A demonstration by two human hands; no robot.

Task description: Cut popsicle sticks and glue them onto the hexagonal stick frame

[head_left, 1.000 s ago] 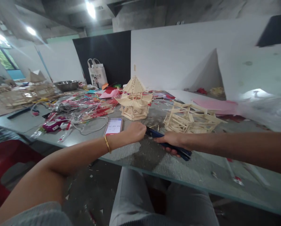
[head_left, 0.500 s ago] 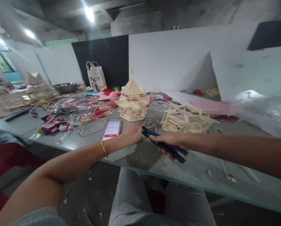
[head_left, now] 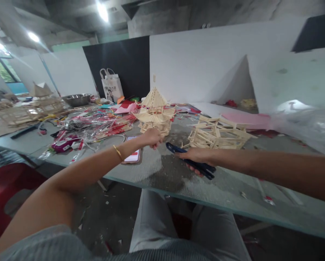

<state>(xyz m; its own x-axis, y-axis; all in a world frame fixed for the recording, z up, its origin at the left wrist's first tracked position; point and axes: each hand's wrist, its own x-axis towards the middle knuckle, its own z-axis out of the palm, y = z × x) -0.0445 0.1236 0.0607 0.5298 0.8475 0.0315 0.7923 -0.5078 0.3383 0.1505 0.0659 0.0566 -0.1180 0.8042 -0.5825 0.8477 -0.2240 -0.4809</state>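
My right hand (head_left: 193, 156) is wrapped round dark blue pliers (head_left: 197, 167), whose head points left toward my other hand. The handles lie close together. My left hand (head_left: 152, 137) hangs just left of the pliers' head, its fingers curled down and pressed together; whatever they may pinch is too small to make out. Right behind that hand stands a pavilion model (head_left: 155, 114) made of thin wooden sticks, with a pointed roof. A phone (head_left: 132, 156) with a lit screen lies under my left wrist. Beyond my right hand rests an open stick frame (head_left: 219, 135).
Plastic-wrapped red sticks (head_left: 113, 127) and a purple glue gun (head_left: 66, 144) with its cable lie at left. Farther back are a metal bowl (head_left: 77, 99) and a white tote bag (head_left: 112, 87). Clear plastic sheeting (head_left: 315, 125) covers the right side. A red stool (head_left: 12, 195) stands at lower left.
My left hand has lifted away from the pliers' head, up and slightly left, now in front of the pavilion model. The pliers' handles have come closer together in my right hand.
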